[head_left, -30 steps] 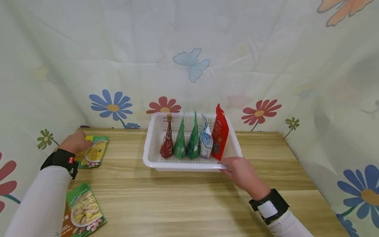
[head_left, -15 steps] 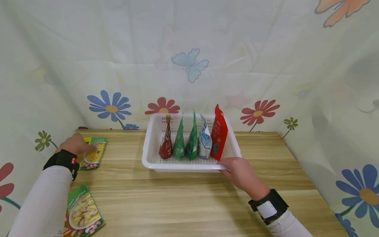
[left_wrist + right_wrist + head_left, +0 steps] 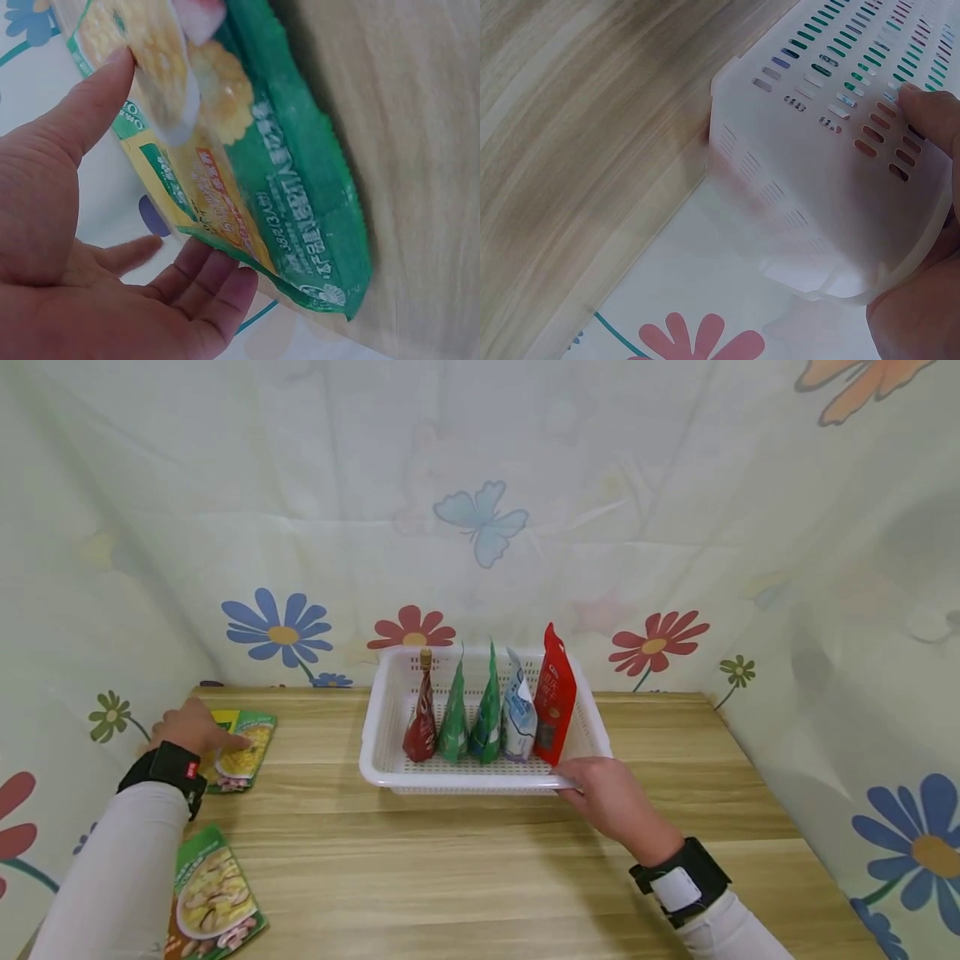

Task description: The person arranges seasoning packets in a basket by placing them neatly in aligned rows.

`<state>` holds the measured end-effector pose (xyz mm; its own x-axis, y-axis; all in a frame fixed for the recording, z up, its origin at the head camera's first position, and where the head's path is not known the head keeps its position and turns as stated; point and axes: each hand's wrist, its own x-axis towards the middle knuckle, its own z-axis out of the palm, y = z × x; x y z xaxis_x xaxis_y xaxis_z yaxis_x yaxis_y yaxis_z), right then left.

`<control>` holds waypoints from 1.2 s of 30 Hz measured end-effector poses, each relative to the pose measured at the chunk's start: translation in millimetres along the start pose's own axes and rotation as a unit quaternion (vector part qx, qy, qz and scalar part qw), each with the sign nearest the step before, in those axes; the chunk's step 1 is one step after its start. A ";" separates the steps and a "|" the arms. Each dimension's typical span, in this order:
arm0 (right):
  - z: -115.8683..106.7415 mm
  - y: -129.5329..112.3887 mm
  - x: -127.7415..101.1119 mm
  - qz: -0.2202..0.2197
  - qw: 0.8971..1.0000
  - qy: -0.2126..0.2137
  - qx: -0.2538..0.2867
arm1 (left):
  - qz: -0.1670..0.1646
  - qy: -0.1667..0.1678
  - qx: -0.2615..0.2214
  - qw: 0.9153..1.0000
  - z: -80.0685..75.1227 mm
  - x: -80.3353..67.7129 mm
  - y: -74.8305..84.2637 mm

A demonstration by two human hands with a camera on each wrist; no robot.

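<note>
While left hand [image 3: 191,728] takes hold of corn soup packet [image 3: 242,750] at tabletop's far left edge, thumb on top, fingers curling beneath lifted edge, right hand [image 3: 609,795] grips near right corner of white basket [image 3: 382,760]. Basket sits mid-tabletop toward far edge, five pouches upright inside: judged mostly filled. Corn packet not yet in; mushroom soup packet [image 3: 213,897] flat at near left corner, untouched.

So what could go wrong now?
The corn packet is only lightly pinched by the left hand, so it might slip while lifted. The pouches standing in the white basket look tippy; the tall red pouch could topple if the right hand jolts the rim.
</note>
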<state>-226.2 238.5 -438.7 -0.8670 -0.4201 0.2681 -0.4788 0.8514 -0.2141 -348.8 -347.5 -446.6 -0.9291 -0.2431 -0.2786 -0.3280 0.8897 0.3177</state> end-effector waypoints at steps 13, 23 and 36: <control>2.2 -1.0 -0.1 0.004 1.000 -0.001 0.005 | 0.004 -0.009 0.020 1.000 -0.7 -3.2 0.8; 0.4 -1.7 0.2 0.007 1.000 -0.003 0.007 | 0.039 -0.018 -0.021 0.999 -8.2 -3.5 -2.4; 1.4 -1.3 0.5 0.002 1.000 0.005 0.010 | 0.017 -0.114 -0.205 0.972 -21.1 -9.6 9.3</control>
<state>-226.2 236.8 -439.7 -0.8675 -0.4131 0.2773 -0.4779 0.8468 -0.2334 -346.5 -345.0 -421.9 -0.8944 -0.0828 -0.4396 -0.3813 0.6551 0.6523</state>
